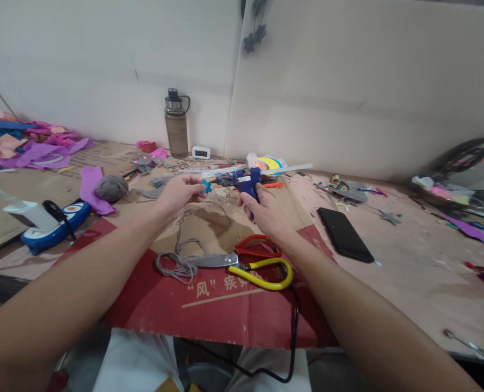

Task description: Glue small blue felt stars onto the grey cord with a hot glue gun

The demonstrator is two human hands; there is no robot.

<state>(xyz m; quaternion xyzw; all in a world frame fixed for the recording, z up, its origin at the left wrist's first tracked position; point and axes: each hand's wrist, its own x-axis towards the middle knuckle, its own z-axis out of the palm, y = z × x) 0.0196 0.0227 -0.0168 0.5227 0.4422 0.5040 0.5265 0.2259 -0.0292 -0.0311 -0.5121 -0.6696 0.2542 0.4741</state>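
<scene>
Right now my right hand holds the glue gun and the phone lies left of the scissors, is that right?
Not quite: the head view shows the phone lying right of the scissors. Your right hand does hold the glue gun.

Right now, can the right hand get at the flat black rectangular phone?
Probably not to grasp it: the right hand grips a blue plastic glue gun. Otherwise the way looks free: the black phone lies beside the right forearm, nothing on top.
</scene>
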